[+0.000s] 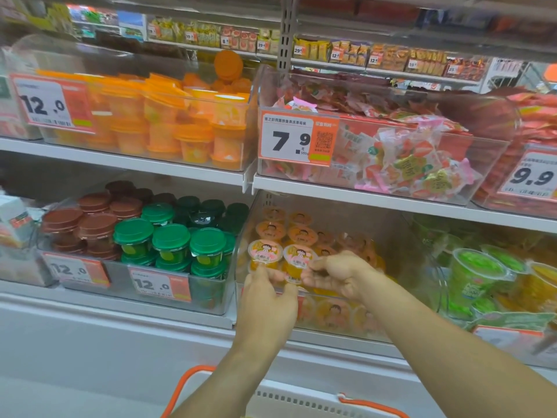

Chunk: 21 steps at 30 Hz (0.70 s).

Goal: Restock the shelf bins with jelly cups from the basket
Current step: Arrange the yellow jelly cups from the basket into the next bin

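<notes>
my left hand (265, 292) and right hand (337, 274) each pinch an orange jelly cup (297, 260) over the front of the clear bin (401, 236), which looks partly filled behind, so i judge restocking midway, the basket (301, 399) contents hidden below.

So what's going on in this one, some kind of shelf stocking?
Yes. A person is filling a clear bin on the lower shelf with orange jelly cups. The left hand holds one cup and the right hand holds the cup beside it, both at the bin's front edge, with more of the same cups already behind them. The basket with orange handles sits below, its contents out of view.
</notes>
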{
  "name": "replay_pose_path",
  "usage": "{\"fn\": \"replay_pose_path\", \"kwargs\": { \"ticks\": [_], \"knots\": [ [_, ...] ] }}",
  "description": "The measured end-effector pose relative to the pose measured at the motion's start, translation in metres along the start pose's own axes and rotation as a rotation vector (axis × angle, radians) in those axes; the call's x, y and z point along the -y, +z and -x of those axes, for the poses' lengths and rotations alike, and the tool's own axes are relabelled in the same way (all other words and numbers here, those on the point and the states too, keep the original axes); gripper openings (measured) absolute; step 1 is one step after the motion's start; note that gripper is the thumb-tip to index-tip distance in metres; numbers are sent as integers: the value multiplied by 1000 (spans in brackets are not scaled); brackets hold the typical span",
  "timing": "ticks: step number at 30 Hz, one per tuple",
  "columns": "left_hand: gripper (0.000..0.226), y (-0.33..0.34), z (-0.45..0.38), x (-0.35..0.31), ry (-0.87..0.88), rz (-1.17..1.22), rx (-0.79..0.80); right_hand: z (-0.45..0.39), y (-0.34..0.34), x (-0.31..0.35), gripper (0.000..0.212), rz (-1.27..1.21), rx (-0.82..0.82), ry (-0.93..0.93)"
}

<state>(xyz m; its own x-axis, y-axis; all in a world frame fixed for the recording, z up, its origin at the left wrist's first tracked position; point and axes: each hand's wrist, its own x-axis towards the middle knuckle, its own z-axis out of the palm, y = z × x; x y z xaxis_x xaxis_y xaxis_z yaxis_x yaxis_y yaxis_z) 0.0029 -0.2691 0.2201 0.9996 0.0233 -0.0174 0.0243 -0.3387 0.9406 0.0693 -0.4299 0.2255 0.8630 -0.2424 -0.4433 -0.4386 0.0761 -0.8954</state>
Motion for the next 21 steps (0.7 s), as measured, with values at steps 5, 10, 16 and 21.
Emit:
{"fn": "replay_pose_path", "kwargs": {
  "ticks": [5, 10, 16, 21],
  "knots": [
    [8, -1, 0, 2, 12, -4, 0, 0, 1, 0, 9, 100, -41, -47],
    [10, -1, 0, 3, 16, 26, -8, 6, 0, 0, 9, 159, -53, -78],
    [13, -2, 4, 4, 146, 34, -112, 21, -11, 2, 19, 557, -289, -356],
    [9, 3, 14, 10, 257, -79, -55, 81, -3, -41, 16, 375, -512, -916]
  ]
}}
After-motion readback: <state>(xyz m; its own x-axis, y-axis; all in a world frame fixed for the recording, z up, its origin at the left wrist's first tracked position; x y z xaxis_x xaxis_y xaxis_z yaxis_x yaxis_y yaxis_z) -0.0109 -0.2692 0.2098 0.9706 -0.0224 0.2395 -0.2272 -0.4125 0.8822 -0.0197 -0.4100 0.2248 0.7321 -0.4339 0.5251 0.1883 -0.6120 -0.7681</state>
